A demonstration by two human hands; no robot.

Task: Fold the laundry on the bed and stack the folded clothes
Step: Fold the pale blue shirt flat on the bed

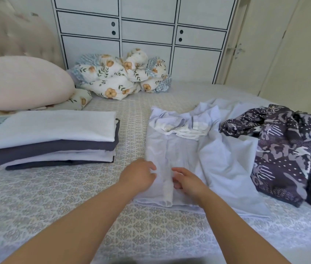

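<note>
Soft, even daylight with wide-angle distortion.
Illumination is bright and diffuse; only faint shadows lie under the folded stack (55, 141) and the forearms, and no glare appears. The wardrobe (147, 35) lines bow and lean towards the frame edges. Focus is slightly soft throughout, with a dark blurred patch at the bottom edge.

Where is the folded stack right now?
The stack sits on the bed, left of the hands, just in front of the pink pillow.
</note>
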